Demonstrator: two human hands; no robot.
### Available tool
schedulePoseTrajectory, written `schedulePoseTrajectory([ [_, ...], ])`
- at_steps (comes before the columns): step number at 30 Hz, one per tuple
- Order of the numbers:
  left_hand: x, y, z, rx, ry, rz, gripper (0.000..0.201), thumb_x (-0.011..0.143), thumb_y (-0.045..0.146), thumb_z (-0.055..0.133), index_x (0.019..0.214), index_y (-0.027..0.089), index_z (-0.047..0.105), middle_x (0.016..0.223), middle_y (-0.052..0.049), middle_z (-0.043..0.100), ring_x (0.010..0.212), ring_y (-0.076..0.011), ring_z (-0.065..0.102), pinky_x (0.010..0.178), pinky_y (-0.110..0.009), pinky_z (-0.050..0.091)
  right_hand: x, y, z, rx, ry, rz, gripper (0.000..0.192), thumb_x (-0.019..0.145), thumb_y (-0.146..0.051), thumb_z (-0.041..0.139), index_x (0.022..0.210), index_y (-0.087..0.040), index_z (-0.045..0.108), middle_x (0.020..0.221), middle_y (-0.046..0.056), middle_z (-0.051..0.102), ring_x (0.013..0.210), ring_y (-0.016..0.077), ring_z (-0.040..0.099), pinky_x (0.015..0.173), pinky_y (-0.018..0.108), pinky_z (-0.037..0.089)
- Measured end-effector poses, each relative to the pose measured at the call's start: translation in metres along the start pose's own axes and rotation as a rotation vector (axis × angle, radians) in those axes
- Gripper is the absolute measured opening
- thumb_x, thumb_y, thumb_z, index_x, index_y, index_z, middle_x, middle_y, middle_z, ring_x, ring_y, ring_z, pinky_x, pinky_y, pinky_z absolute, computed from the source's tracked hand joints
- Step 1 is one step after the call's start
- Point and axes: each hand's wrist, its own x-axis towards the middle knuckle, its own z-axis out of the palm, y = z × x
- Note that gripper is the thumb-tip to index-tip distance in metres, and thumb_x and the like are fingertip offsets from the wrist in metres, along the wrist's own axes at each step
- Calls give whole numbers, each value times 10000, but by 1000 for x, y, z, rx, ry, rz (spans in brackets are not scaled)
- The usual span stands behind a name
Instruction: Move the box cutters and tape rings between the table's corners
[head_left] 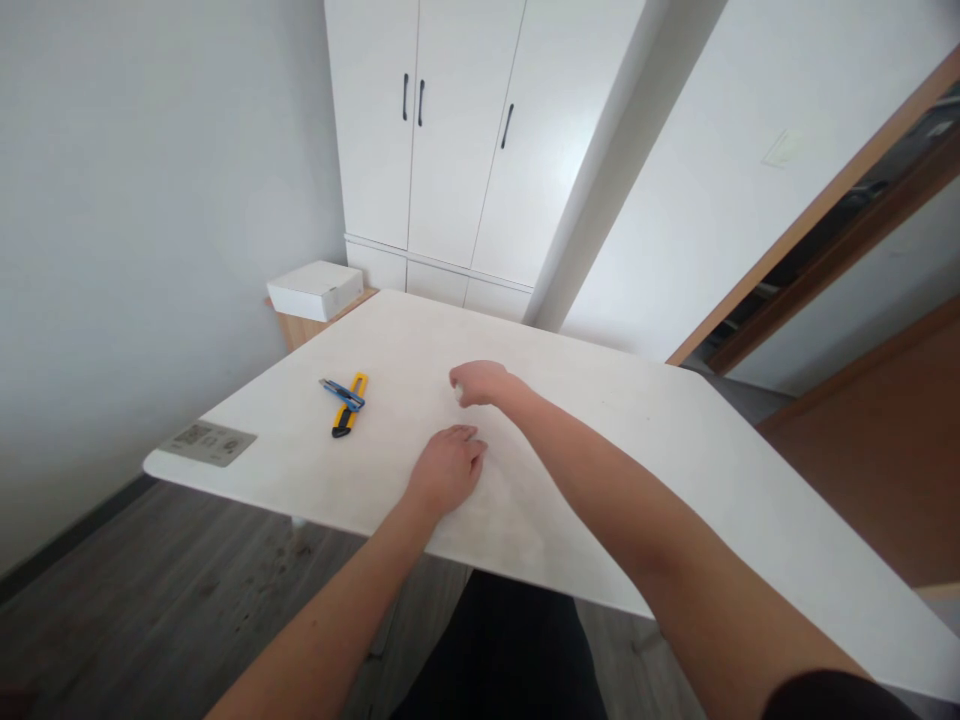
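My right hand is closed above the white table, its fingers curled round a small white thing. Most of that thing is hidden, so its kind does not show. Nearer to me, my left hand lies palm down on the tabletop, fingers forward and slightly bent. To the left of both hands lie two utility knives: a blue one with its blade end pointing left rests across a yellow and black one.
A grey label is stuck on the table's left corner. Beyond the far left edge, a white box sits on a wooden stand. White cabinets stand behind the table, and a wood-framed opening is at the right.
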Motion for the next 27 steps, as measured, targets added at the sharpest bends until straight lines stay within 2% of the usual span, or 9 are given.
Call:
schedulePoseTrajectory([
  [4,0,-2,3,-10,5,-10,297,945,216,473,998,208,765,1242,-133,689,1172,-260,624,1050,-456,476,-68,86,29,31,-91,262,434,744,-238,757,1172,-273,695,1170,89,721,1051,286,682,809,349,526],
  [7,0,-2,4,-5,15,-12,315,953,232,458,997,209,769,1241,-135,690,1174,-266,628,1052,-457,477,-123,124,50,85,-127,399,406,743,-213,749,1140,-288,711,1171,92,715,1028,297,684,756,352,518],
  [9,0,-2,4,14,11,-13,330,958,246,448,1022,202,769,1244,-136,691,1170,-268,632,1055,-454,478,-149,130,62,137,-116,402,408,758,-218,733,1158,-297,704,1183,97,705,1014,297,683,743,353,513],
  [11,0,-2,4,29,4,-11,350,962,265,436,1055,195,766,1243,-137,694,1166,-271,638,1056,-452,482,-163,126,70,168,-93,360,426,791,-244,706,1212,-305,676,1204,104,690,1014,295,681,742,351,512],
  [16,0,-4,3,47,-8,-3,381,968,310,419,1085,195,764,1245,-126,697,1167,-262,643,1068,-438,482,-158,107,78,149,-75,289,486,809,-280,693,1286,-332,618,1271,111,651,1067,309,670,763,358,525],
  [19,0,-3,1,58,-25,-4,393,972,324,410,1088,194,763,1249,-115,698,1175,-246,640,1074,-416,480,-155,104,73,161,-108,295,629,773,-292,752,1366,-332,546,1334,117,618,1133,322,646,809,369,528],
  [23,0,-4,1,56,-31,-15,397,974,345,408,1093,206,761,1254,-93,699,1179,-231,637,1080,-408,478,-175,117,70,212,-188,393,886,693,-298,836,1470,-242,413,1360,168,598,1167,340,631,845,380,525],
  [25,0,-6,3,58,-31,-12,400,974,358,410,1093,209,761,1254,-90,699,1177,-232,636,1084,-408,476,-192,128,75,220,-264,448,886,674,-277,848,1451,-193,431,1330,183,615,1157,337,638,848,372,524],
  [27,0,-8,5,58,-29,-5,405,972,370,411,1090,208,763,1249,-91,701,1175,-232,637,1086,-401,473,-208,138,84,221,-295,476,806,687,-288,841,1402,-173,489,1340,187,604,1154,329,640,858,362,522],
])
